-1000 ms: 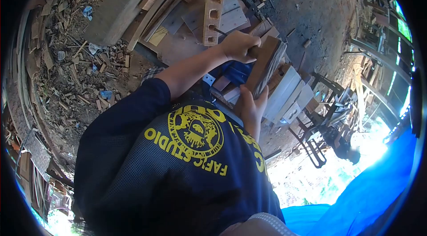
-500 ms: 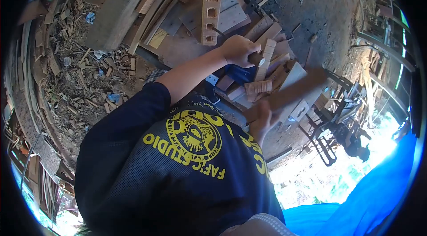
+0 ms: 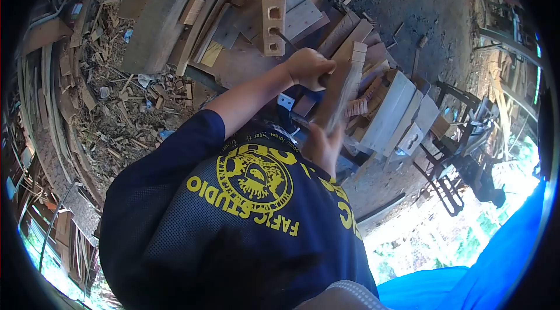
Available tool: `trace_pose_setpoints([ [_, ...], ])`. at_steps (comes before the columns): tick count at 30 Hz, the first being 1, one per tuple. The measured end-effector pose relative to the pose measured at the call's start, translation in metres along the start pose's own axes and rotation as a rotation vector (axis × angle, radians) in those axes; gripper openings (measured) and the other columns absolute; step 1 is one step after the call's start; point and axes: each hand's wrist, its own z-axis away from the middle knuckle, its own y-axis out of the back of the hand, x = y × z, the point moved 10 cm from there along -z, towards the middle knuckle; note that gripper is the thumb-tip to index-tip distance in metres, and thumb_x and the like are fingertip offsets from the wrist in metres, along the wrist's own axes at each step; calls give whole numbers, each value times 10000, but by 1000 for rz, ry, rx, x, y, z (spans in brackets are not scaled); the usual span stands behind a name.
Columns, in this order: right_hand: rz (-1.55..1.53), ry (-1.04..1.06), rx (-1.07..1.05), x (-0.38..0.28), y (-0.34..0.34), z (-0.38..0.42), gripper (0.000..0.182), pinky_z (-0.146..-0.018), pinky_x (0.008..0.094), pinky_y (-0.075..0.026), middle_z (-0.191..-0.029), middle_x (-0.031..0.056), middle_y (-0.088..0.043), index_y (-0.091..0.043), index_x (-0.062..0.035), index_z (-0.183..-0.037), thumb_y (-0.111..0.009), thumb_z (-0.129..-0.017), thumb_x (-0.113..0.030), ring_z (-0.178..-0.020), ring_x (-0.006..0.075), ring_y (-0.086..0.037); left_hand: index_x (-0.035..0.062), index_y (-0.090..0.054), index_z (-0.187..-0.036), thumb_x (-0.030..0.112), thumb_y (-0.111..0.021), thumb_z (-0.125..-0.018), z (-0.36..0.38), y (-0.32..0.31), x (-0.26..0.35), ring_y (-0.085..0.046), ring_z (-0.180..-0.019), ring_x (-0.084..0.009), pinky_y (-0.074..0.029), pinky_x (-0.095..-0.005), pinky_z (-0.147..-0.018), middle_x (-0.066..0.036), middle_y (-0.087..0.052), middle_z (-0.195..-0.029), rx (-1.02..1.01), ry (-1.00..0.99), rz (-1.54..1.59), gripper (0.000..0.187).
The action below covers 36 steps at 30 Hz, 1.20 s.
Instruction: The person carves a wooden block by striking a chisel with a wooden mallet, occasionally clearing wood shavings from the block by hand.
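A pale wooden bar (image 3: 266,41) with several square holes cut along it lies in front of me. My left hand (image 3: 310,68) is closed around the handle of a chisel (image 3: 286,38), whose thin metal blade slants to one of the lower holes of the bar. The chisel's handle is mostly hidden by my fingers. In my right hand (image 3: 322,147) is a wooden club (image 3: 343,85), gripped near its lower end. The club's long broad part overlaps the end of the chisel handle beside my left hand.
Wooden blocks and offcuts (image 3: 389,112) are piled right of the club. A large plank (image 3: 169,12) lies at the upper left, above wood scraps (image 3: 157,97) scattered over the ground. A dark metal frame (image 3: 437,178) stands at the right, near a blue sheet (image 3: 496,257).
The wooden club has swung left from the right side, up against the chisel handle by my left hand. My left hand keeps its hold with the chisel at the bar.
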Motion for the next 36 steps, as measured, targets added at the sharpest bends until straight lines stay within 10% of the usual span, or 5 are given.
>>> trace_pose_setpoints([
  [2,-37,-282,-14,23,-15,19,508,-777,284,-433,-1047,80,-565,-449,-35,-1236,-684,-786,-67,-904,132,-535,165,-504,-731,265,-756,-613,9,-2,2,-608,-542,-272,-474,-382,-516,-35,-568,-581,-3,-25,-1,295],
  [12,-54,42,190,-43,43,9,398,-590,223,-385,-826,13,-548,-481,-44,-1208,-642,-848,-96,-681,93,-511,130,-499,-758,223,-740,-659,-12,40,11,-618,-580,-301,-467,-405,-519,-59,-568,-597,54,26,-6,276],
  [18,-114,-72,119,-6,54,14,496,-702,264,-445,-975,48,-554,-451,-5,-1278,-651,-833,-96,-818,121,-530,92,-498,-781,176,-702,-696,-7,73,20,-618,-670,-308,-471,-388,-576,-89,-596,-745,8,88,115,236],
  [29,-203,-170,68,-17,23,26,481,-681,257,-453,-976,67,-578,-456,-11,-1257,-638,-821,-99,-798,126,-550,94,-543,-850,48,-638,-793,49,160,-93,-565,-842,-123,-434,-274,-808,-8,-548,-829,770,637,790,120],
  [36,-128,-225,16,-6,23,29,482,-710,260,-443,-939,58,-578,-497,21,-1209,-637,-772,-125,-804,130,-541,69,-552,-876,12,-581,-749,34,140,-79,-527,-813,-126,-434,-284,-807,-14,-534,-884,310,865,843,142],
])
